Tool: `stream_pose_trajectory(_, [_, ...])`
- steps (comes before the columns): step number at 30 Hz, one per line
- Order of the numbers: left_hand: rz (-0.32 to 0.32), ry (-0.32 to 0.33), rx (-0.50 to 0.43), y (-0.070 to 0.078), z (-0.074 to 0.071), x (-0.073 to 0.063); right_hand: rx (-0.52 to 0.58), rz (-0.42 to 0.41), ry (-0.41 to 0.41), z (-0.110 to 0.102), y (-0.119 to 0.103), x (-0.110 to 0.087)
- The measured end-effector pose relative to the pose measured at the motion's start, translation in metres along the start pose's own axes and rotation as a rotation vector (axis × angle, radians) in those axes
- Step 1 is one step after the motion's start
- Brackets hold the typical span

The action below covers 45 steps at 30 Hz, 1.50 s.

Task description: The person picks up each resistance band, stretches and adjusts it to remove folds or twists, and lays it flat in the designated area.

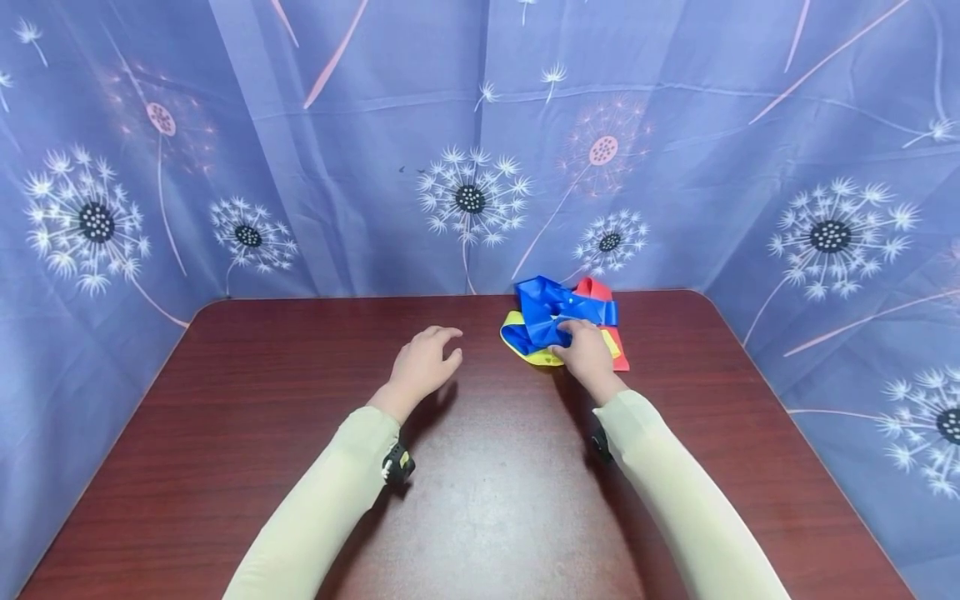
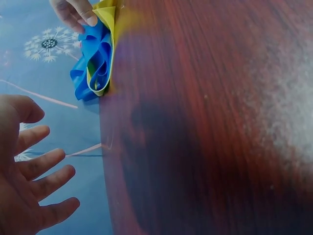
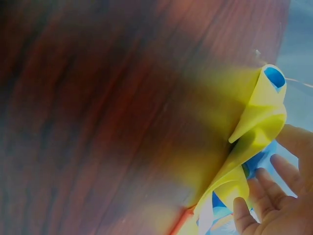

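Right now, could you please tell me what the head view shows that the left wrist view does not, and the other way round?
Only the head view shows the red part of the ribbon bundle, plus the left sleeve and right sleeve.
Only the left wrist view shows the palm side of the left hand.
Both show the left hand, the right hand at the ribbon bundle, its blue and yellow parts, the table and the curtain.
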<state>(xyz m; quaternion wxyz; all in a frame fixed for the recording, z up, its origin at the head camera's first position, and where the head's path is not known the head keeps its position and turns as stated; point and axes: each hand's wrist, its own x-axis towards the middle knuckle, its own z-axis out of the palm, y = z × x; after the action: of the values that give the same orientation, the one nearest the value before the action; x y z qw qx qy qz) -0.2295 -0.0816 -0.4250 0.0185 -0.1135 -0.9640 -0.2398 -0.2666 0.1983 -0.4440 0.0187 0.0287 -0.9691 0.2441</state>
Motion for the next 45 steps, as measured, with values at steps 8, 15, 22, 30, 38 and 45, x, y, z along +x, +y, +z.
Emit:
stream_pose_trajectory(8, [0.011, -0.009, 0.018, 0.002, 0.003, 0.003, -0.028, 0.012, 0.024, 0.003, -0.001, 0.004])
stream_pose_trajectory(15, [0.025, -0.017, 0.003, 0.005, 0.001, 0.004, -0.023, -0.010, 0.088, 0.001, -0.001, 0.008])
stream_pose_trajectory(22, [0.045, -0.021, -0.082, 0.008, -0.007, 0.002, 0.040, -0.063, 0.130, -0.019, -0.017, 0.008])
stream_pose_trajectory(30, [0.088, -0.044, -0.122, 0.003, -0.013, 0.004, 0.168, -0.114, 0.131, -0.036, -0.036, 0.001])
stream_pose_trajectory(38, [0.090, -0.021, -0.254, 0.005, -0.021, 0.001, 0.246, -0.143, 0.097, -0.046, -0.052, -0.012])
stream_pose_trajectory(45, [0.134, 0.002, -0.297, 0.013, -0.027, -0.002, 0.278, -0.171, 0.086, -0.052, -0.067, -0.025])
